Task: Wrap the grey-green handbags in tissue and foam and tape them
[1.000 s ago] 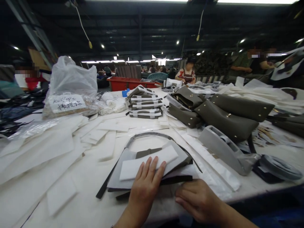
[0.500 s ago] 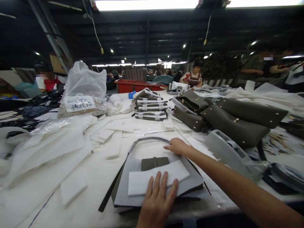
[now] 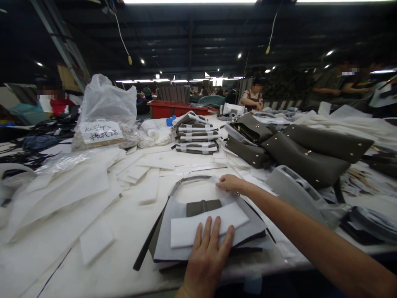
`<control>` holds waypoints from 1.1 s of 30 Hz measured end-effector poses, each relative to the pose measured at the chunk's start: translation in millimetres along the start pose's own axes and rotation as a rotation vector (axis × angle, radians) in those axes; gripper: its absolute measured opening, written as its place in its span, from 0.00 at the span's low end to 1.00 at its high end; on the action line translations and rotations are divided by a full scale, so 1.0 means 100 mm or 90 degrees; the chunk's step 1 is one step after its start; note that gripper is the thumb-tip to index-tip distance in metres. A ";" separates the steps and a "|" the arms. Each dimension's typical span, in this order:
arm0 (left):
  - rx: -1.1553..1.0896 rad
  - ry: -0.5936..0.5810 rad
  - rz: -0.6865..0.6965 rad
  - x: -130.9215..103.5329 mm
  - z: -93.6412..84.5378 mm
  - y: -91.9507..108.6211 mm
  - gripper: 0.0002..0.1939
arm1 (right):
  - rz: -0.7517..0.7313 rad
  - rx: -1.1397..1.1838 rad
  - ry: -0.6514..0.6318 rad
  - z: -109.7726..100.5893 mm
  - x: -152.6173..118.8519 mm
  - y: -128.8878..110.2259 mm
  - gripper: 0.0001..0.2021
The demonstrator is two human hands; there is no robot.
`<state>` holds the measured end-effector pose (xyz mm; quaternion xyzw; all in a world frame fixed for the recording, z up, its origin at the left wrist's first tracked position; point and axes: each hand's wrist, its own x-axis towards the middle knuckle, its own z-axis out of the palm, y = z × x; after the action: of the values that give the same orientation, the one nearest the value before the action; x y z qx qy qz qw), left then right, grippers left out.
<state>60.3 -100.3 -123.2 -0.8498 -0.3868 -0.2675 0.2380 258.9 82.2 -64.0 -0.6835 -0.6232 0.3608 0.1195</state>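
Note:
A dark olive handbag (image 3: 153, 244) lies on the table in front of me, its front covered with a thin pale grey sheet (image 3: 170, 254). Across that sheet rests a white foam strip (image 3: 186, 231), just below an olive flap (image 3: 195, 208). My left hand (image 3: 209, 252) presses flat on the strip, fingers spread. At the far right of the wrapped, arched handle (image 3: 189, 179), my right hand (image 3: 231, 183) has its fingers curled round it; their tips are partly hidden. A dark strap (image 3: 145, 244) sticks out at the bag's left.
White foam sheets (image 3: 65, 198) spread over the left side. Behind stand a labelled plastic sack (image 3: 107, 105) and a stack of wrapped olive pieces (image 3: 196, 136). Olive bags (image 3: 305, 159) and a grey tape dispenser-like object (image 3: 294, 194) lie at right. Other people work farther back.
The view has shifted slightly. My right hand stays by the handle, its fingers more curled now. My left hand remains flat on the foam strip.

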 end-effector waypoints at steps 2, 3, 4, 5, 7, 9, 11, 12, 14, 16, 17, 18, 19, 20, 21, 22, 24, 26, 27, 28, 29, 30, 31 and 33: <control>0.001 -0.003 -0.002 0.00 0.00 0.00 0.26 | -0.040 0.090 0.003 -0.04 -0.09 0.03 0.12; 0.000 -0.006 -0.002 0.00 0.01 -0.01 0.27 | -0.064 0.134 0.006 -0.06 -0.15 0.04 0.14; 0.000 -0.010 0.003 0.00 0.02 -0.01 0.27 | -0.088 0.175 0.012 -0.08 -0.22 0.04 0.18; -0.001 -0.015 0.010 -0.01 0.03 -0.02 0.27 | -0.111 0.211 0.017 -0.10 -0.29 0.04 0.22; -0.002 -0.025 0.021 0.00 0.07 -0.05 0.28 | -0.150 0.263 0.027 -0.15 -0.45 0.02 0.31; -0.007 -0.020 0.017 0.01 0.12 -0.09 0.27 | -0.191 0.305 0.034 -0.19 -0.63 0.00 0.37; -0.017 -0.007 0.012 0.04 0.15 -0.14 0.27 | -0.249 0.338 0.041 -0.22 -0.82 0.01 0.41; -0.020 -0.008 0.015 0.06 0.15 -0.18 0.27 | -0.284 0.339 0.046 -0.22 -0.91 0.02 0.42; -0.021 -0.030 0.032 0.09 0.15 -0.23 0.28 | -0.352 0.294 0.062 -0.19 -1.10 0.09 0.40; -0.023 -0.047 0.045 0.12 0.15 -0.28 0.28 | -0.403 0.193 0.092 -0.14 -1.27 0.18 0.35; -0.029 -0.041 0.044 0.13 0.15 -0.29 0.27 | -0.427 0.135 0.110 -0.12 -1.35 0.22 0.32; -0.038 -0.032 0.040 0.13 0.15 -0.29 0.25 | -0.457 0.075 0.125 -0.09 -1.43 0.26 0.30; -0.047 -0.024 0.035 0.14 0.15 -0.30 0.24 | -0.494 0.015 0.129 -0.07 -1.51 0.29 0.28; -0.055 -0.021 0.029 0.14 0.15 -0.30 0.23 | -0.541 -0.042 0.123 -0.06 -1.58 0.31 0.25; -0.060 -0.018 0.029 0.14 0.15 -0.30 0.23 | -0.593 -0.095 0.107 -0.05 -1.66 0.33 0.23; -0.061 -0.019 0.034 0.14 0.14 -0.30 0.23 | -0.645 -0.137 0.086 -0.06 -1.73 0.33 0.21; -0.056 -0.034 0.050 0.16 0.10 -0.30 0.25 | -0.733 -0.179 0.056 -0.09 -1.86 0.34 0.17; -0.050 -0.057 0.055 0.17 0.06 -0.31 0.27 | -0.776 -0.174 0.079 -0.14 -1.96 0.38 0.14; -0.050 -0.070 0.055 0.18 0.04 -0.31 0.28 | -0.769 -0.162 0.120 -0.15 -1.99 0.43 0.14; -0.053 -0.081 0.053 0.19 0.02 -0.31 0.29 | -0.742 -0.144 0.183 -0.16 -2.01 0.48 0.14; -0.058 -0.085 0.049 0.20 0.01 -0.32 0.30 | -0.694 -0.125 0.258 -0.14 -2.03 0.55 0.15; -0.066 -0.088 0.045 0.21 0.01 -0.33 0.32 | -0.633 -0.108 0.333 -0.11 -2.03 0.63 0.15; -0.077 -0.094 0.041 0.23 0.01 -0.34 0.34 | -0.569 -0.094 0.394 -0.06 -2.04 0.71 0.15; -0.104 -0.118 0.028 0.27 0.01 -0.38 0.39 | -0.470 -0.087 0.451 0.10 -2.03 0.88 0.12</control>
<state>45.7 -63.0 -99.2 -0.8957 -0.3651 -0.2134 0.1371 327.1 -128.1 -55.2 -0.5047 -0.7662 -0.0004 0.3978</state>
